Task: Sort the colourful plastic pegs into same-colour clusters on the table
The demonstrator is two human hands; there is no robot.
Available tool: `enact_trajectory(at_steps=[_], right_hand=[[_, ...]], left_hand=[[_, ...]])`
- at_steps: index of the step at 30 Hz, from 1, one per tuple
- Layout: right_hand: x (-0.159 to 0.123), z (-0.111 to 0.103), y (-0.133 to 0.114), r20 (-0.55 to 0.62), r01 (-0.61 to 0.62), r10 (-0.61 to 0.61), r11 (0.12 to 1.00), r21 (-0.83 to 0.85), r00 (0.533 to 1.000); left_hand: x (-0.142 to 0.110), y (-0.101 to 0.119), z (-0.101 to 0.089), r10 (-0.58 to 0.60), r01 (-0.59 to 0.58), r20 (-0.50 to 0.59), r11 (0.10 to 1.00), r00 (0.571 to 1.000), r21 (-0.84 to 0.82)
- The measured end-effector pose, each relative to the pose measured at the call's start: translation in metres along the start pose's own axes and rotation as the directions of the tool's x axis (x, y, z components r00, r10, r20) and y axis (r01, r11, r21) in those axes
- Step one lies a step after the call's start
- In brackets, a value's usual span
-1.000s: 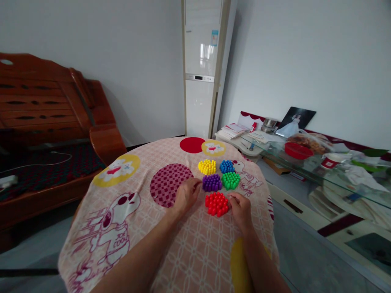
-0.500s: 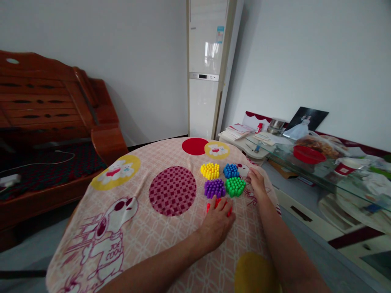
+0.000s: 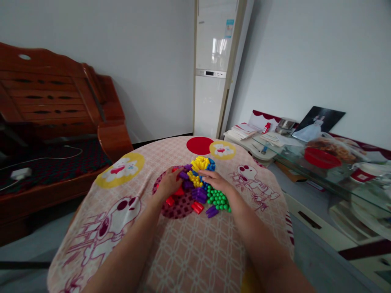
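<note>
A jumble of small glossy plastic pieces, rounded and peg-like, lies on the cloth-covered round table [image 3: 183, 252]. My left hand [image 3: 168, 185] rests at its left side, fingers stretched over red pieces [image 3: 170, 201] and touching purple pieces [image 3: 200, 195]. From the right, my right hand [image 3: 218, 184] reaches across with extended fingers, over yellow pieces [image 3: 200, 163] and blue pieces [image 3: 211, 165]. Green pieces [image 3: 219, 199] stand clustered beside its wrist. Neither hand grips anything that I can make out. Part of the pile is hidden under the fingers.
To the right runs a glass-topped cabinet [image 3: 293, 162] bearing papers, a red bowl [image 3: 322, 158], a cup and a bagged item. A wooden bench [image 3: 58, 101] stands at the left. Behind the table is a tall white air conditioner [image 3: 210, 101].
The separate colour clusters have been pushed leftward and mixed, with many pieces toppled. My left hand moved left and away; my right hand came in from the right edge. The view turned slightly left.
</note>
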State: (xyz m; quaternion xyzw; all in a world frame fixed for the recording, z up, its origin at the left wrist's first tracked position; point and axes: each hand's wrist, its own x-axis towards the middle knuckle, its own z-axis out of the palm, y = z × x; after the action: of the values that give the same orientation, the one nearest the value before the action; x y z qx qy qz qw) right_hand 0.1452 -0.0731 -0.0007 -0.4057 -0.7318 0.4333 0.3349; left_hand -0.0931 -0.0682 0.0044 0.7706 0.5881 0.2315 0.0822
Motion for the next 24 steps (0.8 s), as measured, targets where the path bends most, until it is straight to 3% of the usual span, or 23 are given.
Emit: enact_trajectory(at_steps=[4, 7, 8, 10, 11, 12, 14, 15, 16, 18, 21, 24], right_hand=[[0.021, 0.042, -0.03, 0.19, 0.124, -0.109, 0.99, -0.07, 0.976], [0.028, 0.049, -0.04, 0.243, 0.134, -0.134, 0.991, 0.017, 0.961], [0.03, 0.043, -0.039, 0.191, 0.105, -0.113, 0.993, 0.05, 0.975], [0.037, 0.021, -0.03, -0.068, 0.042, -0.038, 0.997, 0.065, 0.997], [0.042, 0.007, -0.023, -0.238, 0.026, -0.018, 0.999, 0.032, 0.971], [0.047, -0.007, -0.015, -0.412, 0.002, -0.011, 1.0, -0.022, 0.911], [0.058, -0.029, 0.003, -0.584, -0.131, 0.017, 0.979, -0.154, 0.812], [0.064, -0.036, 0.011, -0.605, -0.22, 0.067, 0.958, -0.183, 0.794], [0.068, -0.039, 0.017, -0.592, -0.271, 0.106, 0.942, -0.196, 0.799], [0.075, -0.034, 0.022, -0.486, -0.278, 0.14, 0.934, -0.224, 0.863], [0.076, -0.012, 0.011, -0.209, -0.118, 0.078, 0.976, -0.185, 0.975], [0.062, 0.01, -0.014, 0.07, 0.014, -0.012, 0.999, -0.034, 0.998]], left_hand=[[0.01, -0.031, -0.005, -0.117, 0.105, -0.032, 0.959, 0.993, -0.262], [0.008, -0.034, -0.011, -0.176, 0.159, 0.0, 0.886, 0.984, -0.436], [0.006, -0.032, -0.012, -0.179, 0.162, 0.009, 0.864, 0.984, -0.476], [0.004, -0.027, -0.012, -0.175, 0.158, 0.019, 0.835, 0.984, -0.527], [0.003, -0.024, -0.011, -0.165, 0.151, 0.024, 0.826, 0.986, -0.542], [0.003, -0.021, -0.008, -0.145, 0.14, 0.035, 0.819, 0.989, -0.557], [0.006, -0.014, 0.0, -0.077, 0.103, 0.068, 0.799, 0.995, -0.593], [0.008, -0.012, 0.004, -0.036, 0.08, 0.084, 0.787, 0.996, -0.612], [0.01, -0.01, 0.008, -0.003, 0.061, 0.093, 0.776, 0.996, -0.628], [0.015, -0.008, 0.014, 0.009, 0.049, 0.089, 0.777, 0.996, -0.628], [0.017, -0.007, 0.013, -0.077, 0.1, 0.064, 0.805, 0.995, -0.584], [0.011, -0.007, 0.004, -0.139, 0.144, 0.053, 0.798, 0.989, -0.585]])
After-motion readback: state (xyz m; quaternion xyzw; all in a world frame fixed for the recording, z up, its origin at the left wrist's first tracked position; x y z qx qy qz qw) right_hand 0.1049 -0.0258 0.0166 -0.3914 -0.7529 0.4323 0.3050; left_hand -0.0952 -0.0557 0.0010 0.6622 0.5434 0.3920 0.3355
